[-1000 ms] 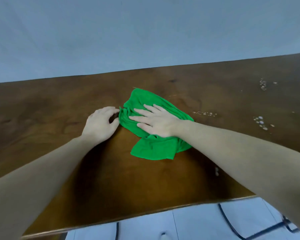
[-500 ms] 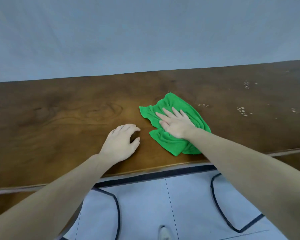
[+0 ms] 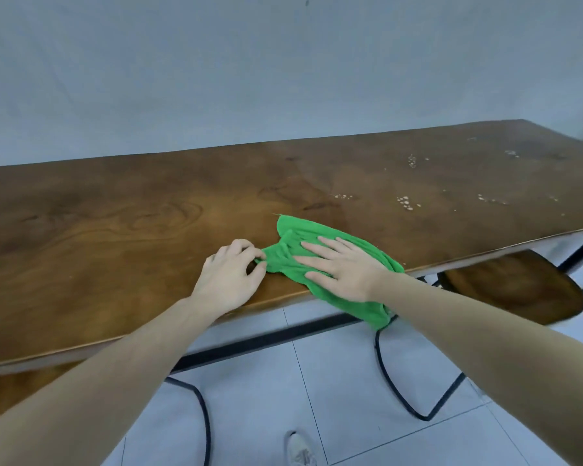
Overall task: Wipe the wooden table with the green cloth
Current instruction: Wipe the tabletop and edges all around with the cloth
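On the left of my view the wooden table (image 3: 115, 237) runs as a long dark-brown slab with swirling grain, its near edge crossing the frame on a slant. Below that edge I see pale floor tiles (image 3: 334, 391) and black metal frame tubes (image 3: 206, 418).

Moving in, my left hand (image 3: 229, 275) rests on the tabletop near the front edge, fingers curled. Its thumb and fingertips are pinched closed on the left corner of the green cloth (image 3: 293, 260), which is drawn out into a narrow point there.

The cloth is a bright, saturated green, soft and crumpled, with folds bunching toward the pinched corner. It lies at the table's near edge, roughly mid-frame; its far part sits flat on the wood, while its near right part hangs over the edge and droops below it.

My right hand (image 3: 340, 267) lies palm-down on top of the cloth, fingers spread and straight, pointing left toward the other hand. It grasps nothing; it presses flat on the fabric.

Farther right, small whitish specks (image 3: 405, 203) dot the wood in several clusters, well apart from the cloth. Under the table's right end sits a brown wooden seat (image 3: 519, 290). At the bottom, a light shoe (image 3: 298, 449) shows on the tiles.
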{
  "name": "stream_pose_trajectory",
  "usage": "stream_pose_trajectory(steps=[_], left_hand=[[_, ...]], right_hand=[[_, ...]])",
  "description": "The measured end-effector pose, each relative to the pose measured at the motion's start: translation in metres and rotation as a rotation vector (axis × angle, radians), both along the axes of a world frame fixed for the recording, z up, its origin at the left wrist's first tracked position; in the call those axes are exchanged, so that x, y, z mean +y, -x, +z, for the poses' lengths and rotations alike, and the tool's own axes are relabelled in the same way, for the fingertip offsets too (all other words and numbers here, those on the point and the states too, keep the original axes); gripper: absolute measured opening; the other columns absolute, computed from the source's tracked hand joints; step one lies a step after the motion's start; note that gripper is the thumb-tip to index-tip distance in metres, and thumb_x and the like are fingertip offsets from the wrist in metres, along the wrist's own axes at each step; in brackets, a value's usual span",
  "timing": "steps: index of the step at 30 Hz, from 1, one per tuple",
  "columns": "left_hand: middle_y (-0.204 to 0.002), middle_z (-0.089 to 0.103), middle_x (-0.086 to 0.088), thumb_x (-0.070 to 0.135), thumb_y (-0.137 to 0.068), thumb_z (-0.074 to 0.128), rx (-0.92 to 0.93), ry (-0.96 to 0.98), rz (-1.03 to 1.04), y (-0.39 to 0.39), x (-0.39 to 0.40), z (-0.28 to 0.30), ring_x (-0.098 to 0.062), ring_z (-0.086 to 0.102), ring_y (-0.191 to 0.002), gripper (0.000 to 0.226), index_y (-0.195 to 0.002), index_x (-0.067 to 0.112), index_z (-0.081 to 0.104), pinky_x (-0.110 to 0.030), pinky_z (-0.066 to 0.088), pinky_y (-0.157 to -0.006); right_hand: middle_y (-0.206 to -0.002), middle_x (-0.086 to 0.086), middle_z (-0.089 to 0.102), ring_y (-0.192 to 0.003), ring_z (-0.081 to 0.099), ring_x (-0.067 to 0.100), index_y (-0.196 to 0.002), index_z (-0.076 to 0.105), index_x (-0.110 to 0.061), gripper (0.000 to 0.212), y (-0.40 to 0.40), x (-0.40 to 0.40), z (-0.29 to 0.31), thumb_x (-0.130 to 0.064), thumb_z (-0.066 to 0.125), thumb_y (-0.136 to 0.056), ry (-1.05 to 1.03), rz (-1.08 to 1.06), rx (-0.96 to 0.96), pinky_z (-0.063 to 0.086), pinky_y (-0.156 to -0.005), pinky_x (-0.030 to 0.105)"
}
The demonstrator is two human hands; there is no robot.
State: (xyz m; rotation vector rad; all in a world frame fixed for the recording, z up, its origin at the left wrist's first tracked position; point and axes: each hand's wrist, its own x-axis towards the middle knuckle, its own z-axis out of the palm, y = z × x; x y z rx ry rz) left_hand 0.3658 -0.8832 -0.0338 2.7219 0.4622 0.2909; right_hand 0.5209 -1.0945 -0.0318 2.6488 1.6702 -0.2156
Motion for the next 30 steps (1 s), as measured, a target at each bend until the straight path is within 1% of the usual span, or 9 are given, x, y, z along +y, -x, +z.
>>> stream_pose_trajectory(steps=[4, 6, 8, 10, 13, 16, 19, 24, 30], left_hand=[[-0.136, 0.048, 0.013, 0.045, -0.098, 0.043, 0.019, -0.013, -0.041, -0.007, -0.011, -0.001, -0.018, 0.043, -0.126, 0.032, -0.124, 0.037, 0.059, -0.044, 0.032, -0.109], [-0.136, 0.048, 0.013, 0.044, -0.098, 0.044, 0.018, -0.012, -0.050, -0.009, -0.014, -0.001, -0.017, 0.042, -0.128, 0.032, -0.125, 0.036, 0.058, -0.043, 0.031, -0.110], [-0.136, 0.048, 0.014, 0.043, -0.098, 0.044, 0.015, -0.011, -0.050, -0.012, -0.016, -0.002, -0.016, 0.041, -0.129, 0.032, -0.126, 0.036, 0.057, -0.041, 0.030, -0.111], [-0.136, 0.049, 0.014, 0.043, -0.098, 0.044, 0.014, -0.016, -0.051, -0.014, -0.017, -0.002, -0.016, 0.041, -0.129, 0.032, -0.126, 0.036, 0.056, -0.041, 0.029, -0.111], [-0.136, 0.049, 0.014, 0.043, -0.098, 0.043, 0.015, -0.008, -0.045, -0.019, -0.015, -0.003, -0.015, 0.040, -0.129, 0.032, -0.126, 0.036, 0.055, -0.042, 0.029, -0.111], [-0.137, 0.049, 0.013, 0.041, -0.098, 0.043, 0.011, -0.012, -0.041, -0.026, -0.015, -0.003, -0.016, 0.040, -0.129, 0.034, -0.128, 0.033, 0.055, -0.041, 0.028, -0.111], [-0.139, 0.049, 0.011, 0.042, -0.098, 0.042, 0.016, -0.027, -0.034, -0.040, -0.013, -0.002, -0.016, 0.040, -0.130, 0.037, -0.131, 0.028, 0.054, -0.041, 0.028, -0.111], [-0.140, 0.048, 0.011, 0.045, -0.099, 0.042, 0.037, -0.043, -0.043, -0.076, -0.009, -0.002, -0.016, 0.038, -0.133, 0.036, -0.130, 0.033, 0.054, -0.043, 0.027, -0.112], [-0.145, 0.046, 0.008, 0.045, -0.098, 0.045, 0.077, -0.075, 0.018, -0.139, 0.002, 0.002, -0.017, 0.038, -0.136, 0.036, -0.132, 0.034, 0.053, -0.045, 0.027, -0.114]], right_hand=[[-0.168, -0.021, 0.001, -0.157, -0.004, 0.014, -0.148, 0.008, -0.066, 0.066, -0.027, -0.041, -0.001, -0.078, -0.004, -0.084, 0.000, -0.162, 0.030, -0.005, -0.127, 0.039], [-0.169, -0.020, -0.002, -0.157, -0.007, 0.016, -0.149, 0.006, -0.066, 0.064, -0.032, -0.046, -0.002, -0.077, -0.002, -0.087, 0.012, -0.213, 0.048, -0.006, -0.127, 0.042], [-0.169, -0.018, -0.005, -0.157, -0.010, 0.020, -0.151, 0.003, -0.064, 0.058, -0.031, -0.042, -0.002, -0.072, 0.003, -0.094, 0.040, -0.225, 0.047, -0.007, -0.126, 0.045], [-0.169, -0.017, -0.008, -0.157, -0.013, 0.024, -0.152, 0.001, -0.063, 0.054, -0.027, -0.032, -0.001, -0.068, 0.006, -0.098, 0.068, -0.209, 0.039, -0.009, -0.125, 0.049], [-0.169, -0.016, -0.010, -0.156, -0.015, 0.026, -0.152, 0.000, -0.063, 0.054, -0.021, -0.012, 0.001, -0.068, 0.007, -0.099, 0.081, -0.136, 0.030, -0.010, -0.125, 0.052], [-0.169, -0.016, -0.009, -0.156, -0.015, 0.023, -0.152, 0.002, -0.062, 0.053, -0.019, 0.008, 0.000, -0.068, 0.010, -0.100, 0.071, -0.043, 0.021, -0.009, -0.125, 0.053], [-0.168, -0.019, -0.006, -0.157, -0.011, 0.019, -0.154, 0.007, -0.058, 0.056, -0.029, 0.014, -0.001, -0.069, 0.015, -0.100, 0.049, 0.014, 0.015, -0.008, -0.126, 0.049], [-0.167, -0.023, -0.003, -0.157, -0.008, 0.012, -0.153, 0.007, -0.062, 0.056, -0.078, -0.006, 0.001, -0.071, 0.015, -0.099, 0.027, 0.029, 0.035, -0.008, -0.126, 0.040], [-0.168, -0.020, -0.004, -0.156, -0.010, 0.013, -0.151, 0.004, -0.064, 0.054, -0.151, 0.001, 0.004, -0.071, 0.014, -0.098, 0.064, 0.040, 0.024, -0.009, -0.126, 0.043]])
